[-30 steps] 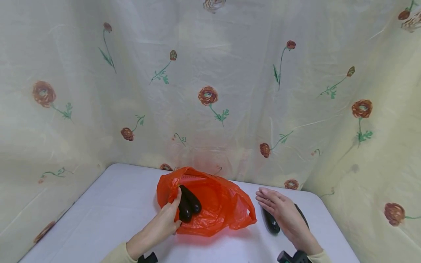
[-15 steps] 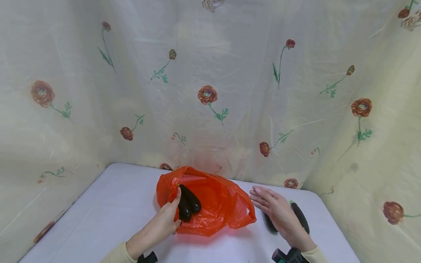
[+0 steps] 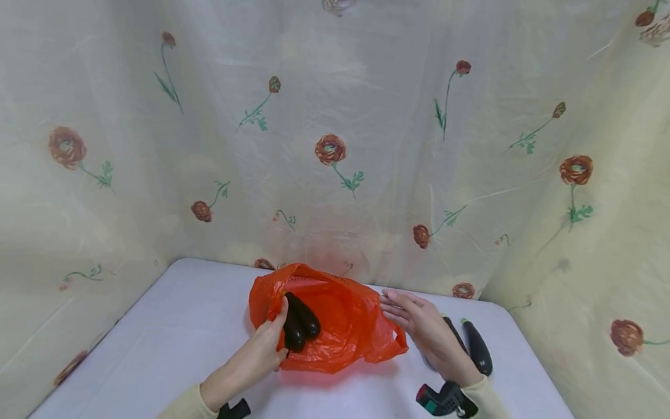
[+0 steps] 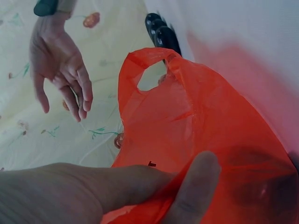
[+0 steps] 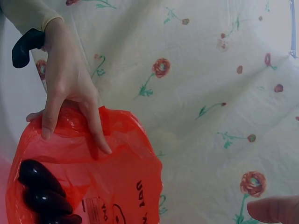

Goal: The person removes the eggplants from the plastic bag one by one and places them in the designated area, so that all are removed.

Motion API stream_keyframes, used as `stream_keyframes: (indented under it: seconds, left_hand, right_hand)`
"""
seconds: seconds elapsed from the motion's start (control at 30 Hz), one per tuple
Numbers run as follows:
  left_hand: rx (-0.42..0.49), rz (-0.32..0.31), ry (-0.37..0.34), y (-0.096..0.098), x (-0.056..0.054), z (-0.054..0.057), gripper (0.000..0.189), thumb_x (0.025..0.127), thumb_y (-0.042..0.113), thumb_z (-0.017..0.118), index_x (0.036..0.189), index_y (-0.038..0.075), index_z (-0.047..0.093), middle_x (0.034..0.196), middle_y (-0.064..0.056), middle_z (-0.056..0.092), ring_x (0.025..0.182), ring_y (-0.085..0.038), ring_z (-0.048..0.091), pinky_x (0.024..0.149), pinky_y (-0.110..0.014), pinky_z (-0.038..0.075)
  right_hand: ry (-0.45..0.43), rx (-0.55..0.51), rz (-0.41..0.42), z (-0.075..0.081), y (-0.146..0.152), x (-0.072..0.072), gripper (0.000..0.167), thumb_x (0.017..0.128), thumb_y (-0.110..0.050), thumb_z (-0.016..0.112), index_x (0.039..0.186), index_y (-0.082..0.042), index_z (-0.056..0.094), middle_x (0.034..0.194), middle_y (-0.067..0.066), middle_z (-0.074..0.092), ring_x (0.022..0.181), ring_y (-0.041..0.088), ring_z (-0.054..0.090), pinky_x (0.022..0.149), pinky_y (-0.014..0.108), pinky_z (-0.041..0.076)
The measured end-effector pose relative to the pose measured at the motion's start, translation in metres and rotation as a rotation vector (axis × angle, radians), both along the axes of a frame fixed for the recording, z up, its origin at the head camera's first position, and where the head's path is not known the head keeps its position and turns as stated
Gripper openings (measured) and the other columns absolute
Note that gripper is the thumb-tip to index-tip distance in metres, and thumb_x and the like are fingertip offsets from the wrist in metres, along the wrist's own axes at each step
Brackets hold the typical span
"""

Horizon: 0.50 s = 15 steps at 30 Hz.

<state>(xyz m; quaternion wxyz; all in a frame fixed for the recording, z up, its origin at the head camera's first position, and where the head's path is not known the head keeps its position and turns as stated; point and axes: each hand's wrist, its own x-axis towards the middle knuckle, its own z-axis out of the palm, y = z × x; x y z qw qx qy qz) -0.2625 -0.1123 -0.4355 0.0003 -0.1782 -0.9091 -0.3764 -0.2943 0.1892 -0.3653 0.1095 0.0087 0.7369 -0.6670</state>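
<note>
A red-orange plastic bag [image 3: 340, 326] lies with its mouth gaping on the table's middle. My left hand [image 3: 262, 352] grips the bag's left rim; in the left wrist view the thumb of that left hand [image 4: 131, 189] folds over the film. Dark glossy eggplants [image 3: 305, 320] lie inside the bag, and the right wrist view shows three eggplants [image 5: 44, 200] there. My right hand [image 3: 421, 326] hovers at the bag's right side with fingers extended, holding nothing. Beyond its wrist lies a loose eggplant [image 3: 477, 348], with another eggplant [image 3: 454, 330] partly hidden by the hand.
The white table [image 3: 157, 349] backs onto a flowered plastic curtain [image 3: 335, 192], which also rises at both sides. Dark wrist-worn devices [image 3: 447, 400] sit on both wrists. One bag handle [image 4: 128, 79] stands up in the left wrist view.
My right hand has moved left, from above the loose eggplants to the bag's right side, uncovering more of them. The left hand and bag have stayed nearly still.
</note>
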Motion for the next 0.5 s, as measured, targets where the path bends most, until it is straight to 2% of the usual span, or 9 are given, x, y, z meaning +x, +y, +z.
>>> stream_keyframes:
  seconds: [0.27,0.5]
  left_hand:
    - [-0.005,0.008,0.002,0.000,-0.001,0.002,0.100,0.080,-0.012,0.067,0.153,-0.003,-0.001,0.077,-0.008,0.047,0.058,-0.014,0.049,0.051,-0.022,0.045]
    - [-0.002,0.005,0.001,0.000,-0.001,0.000,0.098,0.080,-0.011,0.067,0.152,-0.004,0.001,0.080,-0.009,0.050,0.055,-0.012,0.050,0.050,-0.021,0.045]
  right_hand:
    - [0.005,-0.059,0.051,-0.003,-0.018,-0.006,0.054,0.094,-0.035,0.061,0.135,-0.003,0.052,0.129,0.013,0.061,0.113,0.021,0.063,0.097,0.034,0.049]
    - [-0.021,-0.109,0.106,-0.007,-0.035,-0.013,0.049,0.097,-0.029,0.056,0.135,0.000,0.051,0.130,0.015,0.059,0.114,0.022,0.061,0.097,0.033,0.050]
